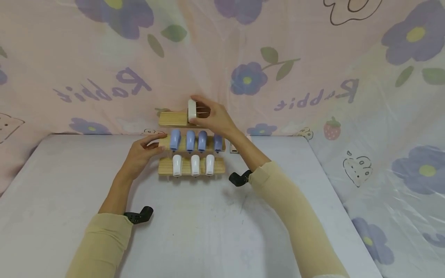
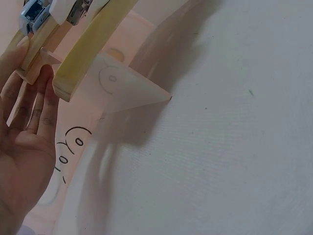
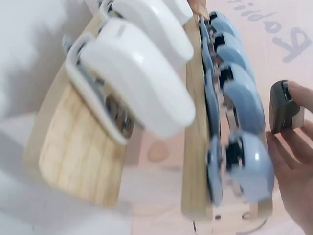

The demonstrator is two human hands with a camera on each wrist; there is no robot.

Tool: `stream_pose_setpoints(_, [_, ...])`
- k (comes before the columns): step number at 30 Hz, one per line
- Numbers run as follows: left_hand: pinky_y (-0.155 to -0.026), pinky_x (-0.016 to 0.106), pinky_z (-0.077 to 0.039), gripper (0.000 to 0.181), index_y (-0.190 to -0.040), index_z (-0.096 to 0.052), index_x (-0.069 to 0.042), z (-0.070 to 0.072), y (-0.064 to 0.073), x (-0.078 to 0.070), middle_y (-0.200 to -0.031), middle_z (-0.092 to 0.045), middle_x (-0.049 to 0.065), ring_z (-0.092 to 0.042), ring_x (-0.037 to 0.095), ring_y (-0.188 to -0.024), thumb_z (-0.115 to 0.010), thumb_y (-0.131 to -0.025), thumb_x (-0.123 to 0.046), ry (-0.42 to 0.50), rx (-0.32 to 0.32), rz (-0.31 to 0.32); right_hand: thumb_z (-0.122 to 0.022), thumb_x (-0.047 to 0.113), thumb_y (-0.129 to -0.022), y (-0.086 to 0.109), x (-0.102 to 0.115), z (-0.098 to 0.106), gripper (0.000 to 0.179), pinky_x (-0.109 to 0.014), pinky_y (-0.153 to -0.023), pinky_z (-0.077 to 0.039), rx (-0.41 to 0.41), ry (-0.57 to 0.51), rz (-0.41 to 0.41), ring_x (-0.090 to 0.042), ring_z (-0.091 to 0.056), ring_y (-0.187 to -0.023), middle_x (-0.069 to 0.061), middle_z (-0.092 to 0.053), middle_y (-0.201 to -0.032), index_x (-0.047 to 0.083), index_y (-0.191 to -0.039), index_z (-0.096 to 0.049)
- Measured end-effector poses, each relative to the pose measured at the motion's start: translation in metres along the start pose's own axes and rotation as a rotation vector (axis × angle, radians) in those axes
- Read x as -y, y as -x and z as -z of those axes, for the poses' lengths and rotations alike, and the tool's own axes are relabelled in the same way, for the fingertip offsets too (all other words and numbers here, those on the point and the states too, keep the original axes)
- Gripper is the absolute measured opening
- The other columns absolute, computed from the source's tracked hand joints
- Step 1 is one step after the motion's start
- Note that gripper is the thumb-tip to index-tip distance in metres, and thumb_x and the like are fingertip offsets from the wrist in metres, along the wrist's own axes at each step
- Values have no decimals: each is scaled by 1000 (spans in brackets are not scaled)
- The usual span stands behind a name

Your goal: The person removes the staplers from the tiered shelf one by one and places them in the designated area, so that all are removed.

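Note:
A three-tier wooden rack with clear side panels stands at the back of the table. My left hand [image 1: 140, 152] grips the left end of its middle board [image 1: 166, 142], thumb on top and fingers below in the left wrist view. At the top board [image 1: 172, 118], my right hand [image 1: 218, 119] pinches a small stapler [image 1: 192, 110], pale on the side facing the head camera and darker grey in the right wrist view. Several blue staplers [image 1: 175, 139] line the middle board. Three white staplers [image 1: 177, 165] sit along the bottom board [image 1: 165, 166].
Behind the rack hangs a flower-printed curtain [image 1: 208, 58], close to the top board. A small pale object [image 1: 234, 148] lies right of the rack, partly behind my right forearm. Black camera mounts [image 1: 141, 215] stick out from both wrists above the white tabletop [image 1: 194, 231].

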State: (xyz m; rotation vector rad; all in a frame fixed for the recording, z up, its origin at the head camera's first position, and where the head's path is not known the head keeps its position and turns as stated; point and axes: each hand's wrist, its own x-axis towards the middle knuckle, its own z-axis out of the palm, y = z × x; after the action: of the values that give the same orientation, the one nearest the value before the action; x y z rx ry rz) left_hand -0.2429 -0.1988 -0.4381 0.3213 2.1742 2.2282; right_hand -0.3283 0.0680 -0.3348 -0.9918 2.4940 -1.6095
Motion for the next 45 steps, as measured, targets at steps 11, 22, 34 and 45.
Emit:
stream_pose_setpoints(11, [-88, 18, -53, 49, -138, -56, 1, -1, -3, 3, -144, -49, 7, -62, 12, -110, -71, -91, -3, 14, -4, -11, -80, 6, -84, 16, -1, 26, 75, -48, -103, -48, 6, -24, 0, -35, -57, -123, -18, -53, -140, 8, -150, -44])
stream_pose_setpoints(22, [-88, 18, -53, 48, -136, -58, -1, -2, -2, 2, -142, -50, 7, -62, 13, -108, -72, -91, -4, 27, -2, -31, -82, 13, -84, 28, -22, 48, 71, -33, -101, -49, -24, -17, -16, -23, -61, -118, -9, -59, -134, 14, -147, -49])
stream_pose_setpoints(34, [-89, 18, -53, 48, -136, -58, 0, 0, 0, 3, -141, -51, 6, -62, 13, -108, -72, -91, -3, 37, -6, -40, -75, -4, -86, 50, 0, 63, 70, -45, -109, -43, -20, -29, -42, -39, -54, -126, -25, -52, -139, -3, -148, -42])
stream_pose_setpoints(45, [-87, 18, -54, 47, -135, -59, -1, 0, 1, 4, -142, -51, 6, -62, 13, -107, -72, -91, -3, 51, -6, -42, -73, -6, -86, 62, -6, 78, 69, -49, -108, -43, -27, -21, -89, -43, -52, -126, -28, -51, -137, -5, -147, -41])
